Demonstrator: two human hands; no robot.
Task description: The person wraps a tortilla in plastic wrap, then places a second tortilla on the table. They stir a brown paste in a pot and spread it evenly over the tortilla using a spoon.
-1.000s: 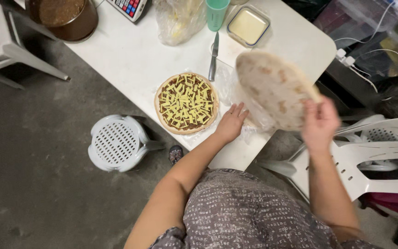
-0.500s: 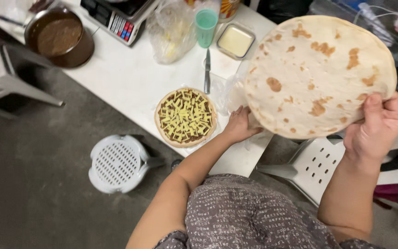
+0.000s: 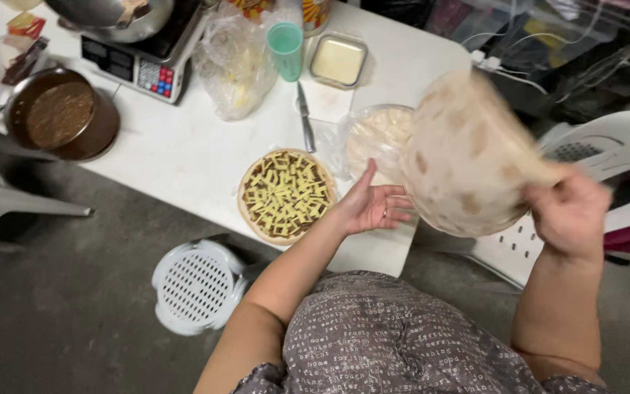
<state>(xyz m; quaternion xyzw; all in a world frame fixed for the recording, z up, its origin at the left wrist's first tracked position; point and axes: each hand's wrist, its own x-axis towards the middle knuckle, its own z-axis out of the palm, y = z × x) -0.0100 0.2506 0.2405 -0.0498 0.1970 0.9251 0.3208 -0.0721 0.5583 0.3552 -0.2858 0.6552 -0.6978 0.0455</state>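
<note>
Right-hand grip: pinched on the edge of a plain flatbread, which is held up in the air at centre-right of frame, blurred, its face tilted toward the camera. Brown toast spots are seen on it. Left hand is held open, palm up, fingers spread, nothing gripped; it is placed just beside the flatbread's lower-left edge, whether touching can't be told.

Directly left of the left hand, at frame centre, a topped flatbread is laid flat on the white bench: dark spread w/ pale yellow strips scattered over it. Behind the left hand, a clear bag w/ a stack of flatbreads is seen, partly hidden by the raised one.

Upper centre: a knife is laid near-vertical, between the topped flatbread and a green cup. Right of the cup, a small rectangular tin w/ pale filling. Left of the cup, a crumpled plastic bag. Upper left: a scale w/ coloured buttons, a metal bowl on it; further left a round pot of brown spread.

Lower left, on the floor: a white perforated plastic stool. Right edge: a white plastic chair.
</note>
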